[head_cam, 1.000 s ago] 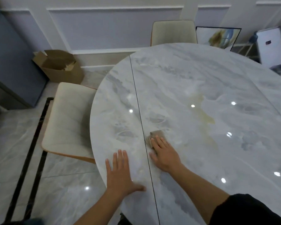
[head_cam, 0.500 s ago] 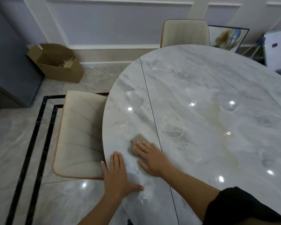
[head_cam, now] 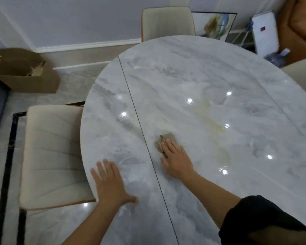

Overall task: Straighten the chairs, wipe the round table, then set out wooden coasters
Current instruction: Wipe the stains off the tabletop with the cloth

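A round grey marble table [head_cam: 210, 71] fills the view, with a dark seam running down its left part. My right hand [head_cam: 177, 158] lies flat on a small folded brown cloth [head_cam: 163, 141] just right of the seam, pressing it onto the top. A yellowish stain [head_cam: 213, 119] spreads to the right of the cloth. Near the table's left edge my left hand [head_cam: 111, 183] rests flat with its fingers spread, holding nothing. A cream chair [head_cam: 53, 152] is tucked in at the left and another [head_cam: 167, 23] at the far side. No coasters are in view.
An open cardboard box [head_cam: 23, 71] sits on the floor by the wall at the left. A framed picture [head_cam: 214, 25] and a white appliance [head_cam: 264, 32] stand at the back right. A third cream chair's edge [head_cam: 304, 75] shows at the right.
My right hand slid the cloth left across the seam, then back to its right side. My left hand stayed planted near the edge. The camera view shifted.
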